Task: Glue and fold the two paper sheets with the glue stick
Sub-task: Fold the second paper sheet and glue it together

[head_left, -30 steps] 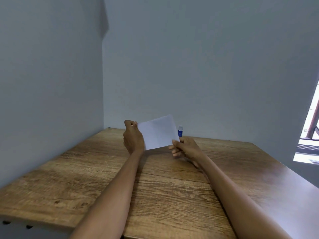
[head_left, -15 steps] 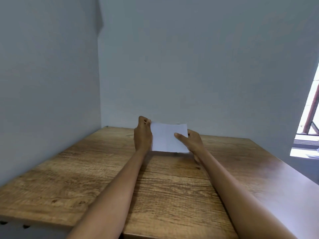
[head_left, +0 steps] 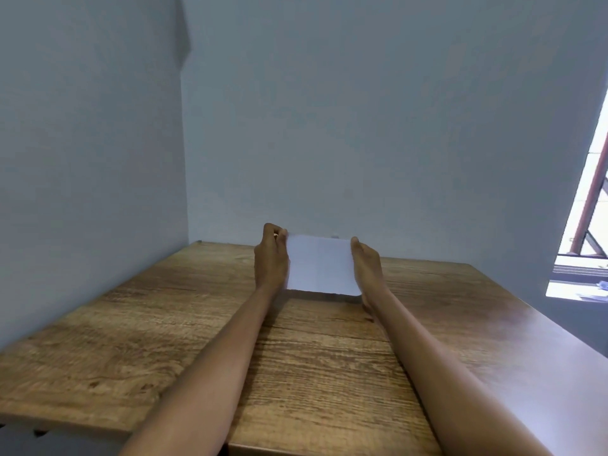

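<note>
A white folded paper [head_left: 320, 264] stands almost upright near the far side of the wooden table [head_left: 164, 340], its lower edge close to the tabletop. My left hand [head_left: 271, 258] grips its left edge with the fingers curled over the top corner. On the opposite edge, my right hand [head_left: 366, 263] holds it with the thumb along the side. A faint vertical crease runs down the paper's middle. Only the white cap of the glue stick [head_left: 335, 236] peeks over the paper's top edge; the rest is hidden behind it.
Grey walls close the table in at the left and the back. A window [head_left: 589, 225] with a brown frame is at the far right, beyond the table's right edge.
The paper has turned from tilted to level and squared up between both hands. My right hand has moved from the lower corner to the right edge. The glue stick is now hidden behind the paper.
</note>
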The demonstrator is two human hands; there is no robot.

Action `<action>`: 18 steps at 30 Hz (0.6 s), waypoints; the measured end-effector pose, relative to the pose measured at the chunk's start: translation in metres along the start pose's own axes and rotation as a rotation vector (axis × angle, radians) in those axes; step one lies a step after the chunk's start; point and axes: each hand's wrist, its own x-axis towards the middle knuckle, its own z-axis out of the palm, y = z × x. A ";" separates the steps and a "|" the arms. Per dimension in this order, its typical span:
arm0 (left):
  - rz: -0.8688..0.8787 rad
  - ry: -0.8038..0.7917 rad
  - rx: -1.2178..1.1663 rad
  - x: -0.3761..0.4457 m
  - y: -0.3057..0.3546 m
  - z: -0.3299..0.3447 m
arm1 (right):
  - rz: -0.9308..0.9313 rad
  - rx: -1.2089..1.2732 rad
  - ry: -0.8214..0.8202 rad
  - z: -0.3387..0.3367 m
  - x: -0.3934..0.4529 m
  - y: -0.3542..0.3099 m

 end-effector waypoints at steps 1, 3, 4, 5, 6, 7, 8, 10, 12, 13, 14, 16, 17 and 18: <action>-0.026 -0.007 -0.048 -0.002 0.002 0.002 | -0.014 -0.008 0.006 -0.003 0.000 -0.001; -0.180 -0.037 -0.190 -0.003 0.004 0.002 | -0.052 -0.037 0.034 -0.005 0.002 0.000; -0.294 -0.060 -0.260 -0.002 0.005 0.000 | -0.072 -0.055 0.043 -0.007 0.004 0.002; -0.392 -0.097 -0.336 0.000 0.004 -0.003 | -0.090 -0.077 0.046 -0.009 0.005 0.004; -0.437 -0.142 -0.373 0.002 0.003 -0.006 | -0.106 -0.094 0.048 -0.010 0.005 0.005; -0.432 -0.184 -0.360 0.003 0.002 -0.008 | -0.117 -0.100 0.047 -0.011 0.005 0.006; -0.410 -0.218 -0.324 0.004 0.001 -0.009 | -0.126 -0.101 0.042 -0.011 0.005 0.006; -0.412 -0.274 -0.316 0.005 -0.002 -0.010 | -0.139 -0.109 0.014 -0.009 0.004 0.006; -0.449 -0.306 -0.347 0.002 -0.004 -0.008 | -0.151 -0.130 -0.017 -0.007 0.005 0.006; -0.453 -0.296 -0.341 0.001 -0.005 -0.008 | -0.151 -0.138 -0.025 -0.006 0.005 0.006; -0.451 -0.282 -0.337 0.001 -0.005 -0.008 | -0.148 -0.141 -0.029 -0.005 0.005 0.006; -0.454 -0.274 -0.361 0.001 -0.004 -0.008 | -0.151 -0.143 -0.027 -0.004 0.007 0.008; -0.475 -0.277 -0.363 0.001 -0.003 -0.007 | -0.158 -0.152 -0.021 -0.005 0.007 0.009; -0.518 -0.281 -0.358 0.002 -0.001 -0.007 | -0.165 -0.165 -0.010 -0.005 0.008 0.010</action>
